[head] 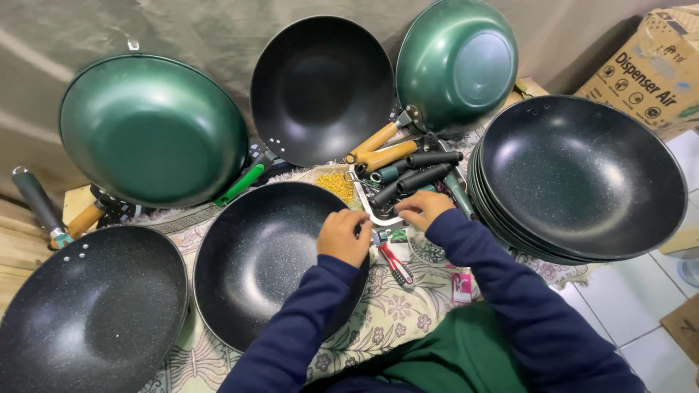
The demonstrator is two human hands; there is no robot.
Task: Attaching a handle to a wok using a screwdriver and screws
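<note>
My left hand [342, 236] rests on the right rim of a black speckled wok [262, 266] lying in front of me; its fingers are curled at the rim and I cannot make out what they grip. My right hand [422, 207] reaches into a small metal tray [378, 215] beside the wok, fingers bent over its edge. Loose pan handles [411, 171], black, green and wooden, lie just beyond. A red-handled tool [395, 263] lies on the floral cloth between my arms.
A stack of black woks [582, 178] sits at right. Two green woks [149, 131] [455, 62] and a black one [320, 87] lean against the back sheet. Another black wok [87, 313] lies at left. Yellow small parts [335, 183] are piled beside the tray. A cardboard box [652, 62] stands far right.
</note>
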